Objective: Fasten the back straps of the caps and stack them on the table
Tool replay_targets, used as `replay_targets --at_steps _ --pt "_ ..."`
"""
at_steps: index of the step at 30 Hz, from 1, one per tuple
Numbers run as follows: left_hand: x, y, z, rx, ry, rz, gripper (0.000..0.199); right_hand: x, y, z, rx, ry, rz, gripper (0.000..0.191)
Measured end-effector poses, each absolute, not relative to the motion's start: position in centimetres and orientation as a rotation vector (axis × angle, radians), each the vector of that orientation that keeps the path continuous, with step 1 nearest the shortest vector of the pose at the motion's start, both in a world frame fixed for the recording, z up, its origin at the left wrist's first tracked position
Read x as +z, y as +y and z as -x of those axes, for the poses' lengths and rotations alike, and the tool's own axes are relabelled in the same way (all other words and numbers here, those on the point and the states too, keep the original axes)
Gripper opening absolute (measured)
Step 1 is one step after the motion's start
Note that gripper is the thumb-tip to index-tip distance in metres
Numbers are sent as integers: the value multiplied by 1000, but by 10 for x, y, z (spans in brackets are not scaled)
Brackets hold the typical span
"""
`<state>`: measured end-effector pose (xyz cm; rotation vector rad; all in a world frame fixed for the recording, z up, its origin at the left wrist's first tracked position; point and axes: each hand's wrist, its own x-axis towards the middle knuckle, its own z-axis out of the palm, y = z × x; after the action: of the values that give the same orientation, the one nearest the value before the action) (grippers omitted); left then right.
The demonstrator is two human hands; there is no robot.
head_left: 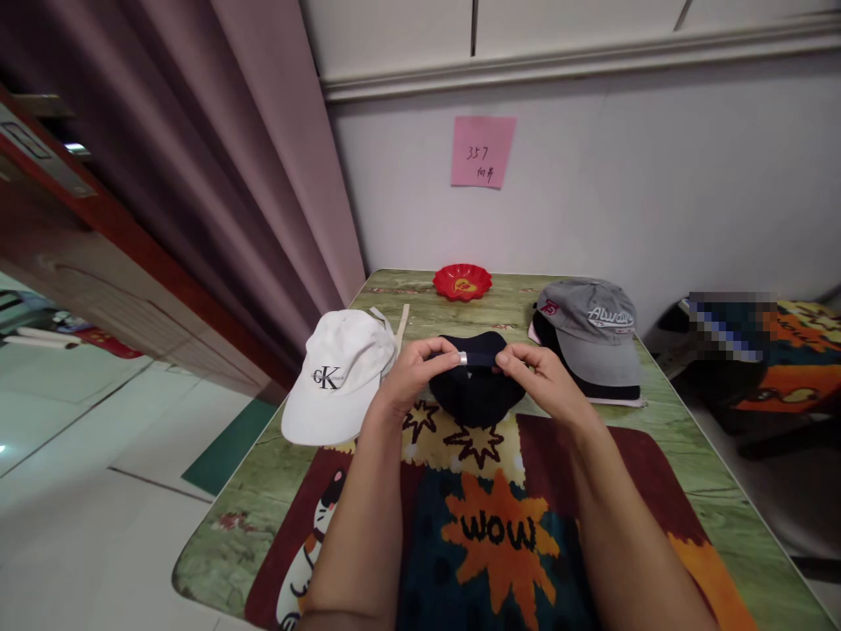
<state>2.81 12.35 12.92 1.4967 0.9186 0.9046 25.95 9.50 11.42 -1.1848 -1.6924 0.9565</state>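
White cap [345,372]: big CK, the tiny line across it's too small to read
Grey cap [584,311]: "Always" up front, red side mark, maybe 75 or TS
Pink note [483,131]: 357, plus scribble
Mat [552,456]: WOW

Here's a cap [477,399] between the fingers [442,360], another cap [348,359] just left of them, stacked caps [595,320] to their right, a dish [463,284] beyond them on the desk [253,486], a mat [548,451] spread below and nearer!

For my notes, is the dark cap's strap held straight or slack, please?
Straight: the strap spans between left hand and right hand.
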Motion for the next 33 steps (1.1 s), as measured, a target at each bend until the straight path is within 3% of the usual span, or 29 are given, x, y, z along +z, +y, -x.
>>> replay_targets --at_steps 27,28,31,33 --pt "126 125 -34 1066 981 -1339 31 114 94 -261 860 -1689 1197 29" --pt "126 125 -33 1087 981 -1319 30 114 94 -265 896 -1711 1170 30" --pt "124 126 -32 1167 966 -1225 28 109 95 -279 975 -1822 1171 63" --pt "124 127 -31 1212 935 -1158 28 105 97 -285 947 -1880 1277 58"
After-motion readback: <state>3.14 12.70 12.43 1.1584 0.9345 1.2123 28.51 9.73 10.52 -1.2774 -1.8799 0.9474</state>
